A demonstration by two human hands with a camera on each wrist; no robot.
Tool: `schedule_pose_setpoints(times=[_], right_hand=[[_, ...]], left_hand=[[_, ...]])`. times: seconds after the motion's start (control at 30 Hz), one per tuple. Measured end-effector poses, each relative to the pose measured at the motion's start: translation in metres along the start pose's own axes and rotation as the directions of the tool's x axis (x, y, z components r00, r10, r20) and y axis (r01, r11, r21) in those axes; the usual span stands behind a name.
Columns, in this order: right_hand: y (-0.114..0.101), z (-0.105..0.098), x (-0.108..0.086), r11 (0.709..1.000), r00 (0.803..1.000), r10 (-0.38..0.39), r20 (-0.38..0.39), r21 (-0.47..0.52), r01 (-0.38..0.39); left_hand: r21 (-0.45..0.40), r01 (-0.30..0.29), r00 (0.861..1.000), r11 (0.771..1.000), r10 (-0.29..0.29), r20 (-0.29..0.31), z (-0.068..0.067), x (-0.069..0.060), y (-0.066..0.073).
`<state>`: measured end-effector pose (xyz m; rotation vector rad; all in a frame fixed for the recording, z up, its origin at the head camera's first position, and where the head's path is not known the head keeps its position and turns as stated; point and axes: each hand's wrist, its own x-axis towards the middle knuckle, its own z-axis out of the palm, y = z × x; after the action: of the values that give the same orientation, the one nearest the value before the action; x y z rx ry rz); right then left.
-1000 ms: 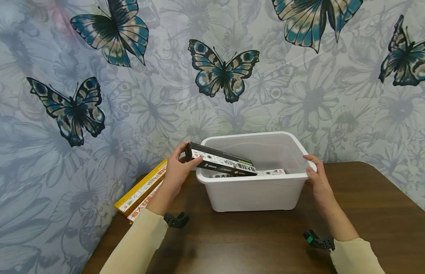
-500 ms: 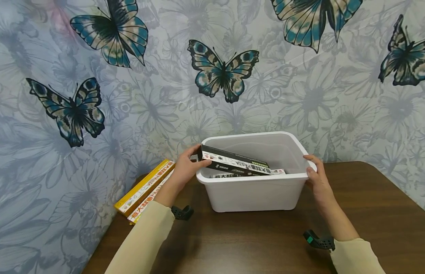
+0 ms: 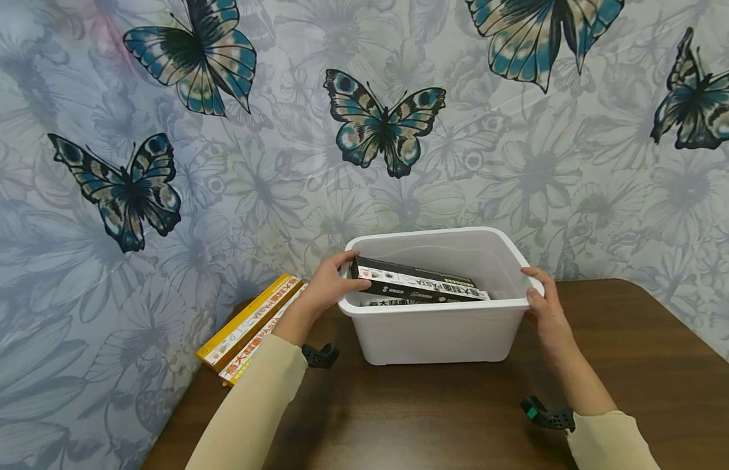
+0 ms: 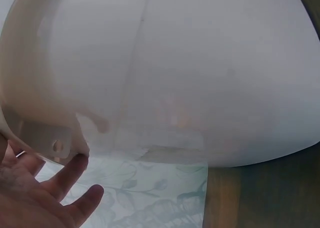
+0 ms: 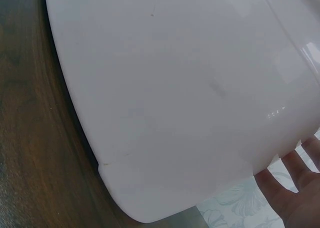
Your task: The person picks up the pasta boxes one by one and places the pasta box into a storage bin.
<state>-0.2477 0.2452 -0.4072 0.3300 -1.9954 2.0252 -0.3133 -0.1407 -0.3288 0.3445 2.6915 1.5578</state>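
Observation:
In the head view, a white plastic bin (image 3: 434, 336) stands on the table. A black spaghetti box (image 3: 423, 279) lies inside it, left end raised near the left rim. My left hand (image 3: 325, 287) pinches that end between thumb and fingers, at the rim. Under it, another box (image 3: 393, 302) with white-and-black printing shows only in part. My right hand (image 3: 549, 313) grips the bin's right rim. Fingers of the left hand (image 4: 55, 188) touch the bin's rim area in the left wrist view. Fingers of the right hand (image 5: 295, 183) lie against the bin's outer wall in the right wrist view.
Two yellow-and-white boxes (image 3: 252, 320) lie side by side on the brown wooden table (image 3: 434, 418), left of the bin. Behind the table hangs a butterfly-patterned wall covering (image 3: 270, 156). A dark band circles each wrist.
My left hand has moved right and slightly down, sliding the black spaghetti box further into the bin until it lies lower. My right hand has stayed on the bin's rim.

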Motion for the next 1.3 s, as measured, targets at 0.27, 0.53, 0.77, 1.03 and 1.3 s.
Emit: schedule_pose_setpoints(times=[0.27,0.53,0.77,1.03,1.3], right_hand=[[0.0,0.0,-0.001,1.0,1.0,0.005,-0.007,0.006,-0.005],[0.0,0.001,0.001,1.0,1.0,0.007,-0.006,-0.003,-0.007],[0.001,0.001,0.001,1.0,1.0,-0.011,-0.007,0.008,0.011],[0.001,0.0,0.0,1.0,1.0,-0.006,-0.006,-0.003,0.006],[0.001,-0.001,0.0,1.0,1.0,-0.015,-0.001,-0.009,0.015]], left_hand=[[-0.045,-0.043,0.999,0.998,0.042,-0.023,0.003,-0.003,-0.001],[-0.127,-0.01,0.996,0.992,-0.001,-0.089,0.006,-0.007,-0.008],[-0.264,-0.008,0.991,0.964,-0.028,-0.132,0.012,-0.012,-0.016],[-0.329,-0.03,0.985,0.944,-0.028,-0.171,0.019,-0.022,-0.022],[-0.322,-0.091,0.979,0.942,0.025,-0.204,0.026,-0.036,-0.027]])
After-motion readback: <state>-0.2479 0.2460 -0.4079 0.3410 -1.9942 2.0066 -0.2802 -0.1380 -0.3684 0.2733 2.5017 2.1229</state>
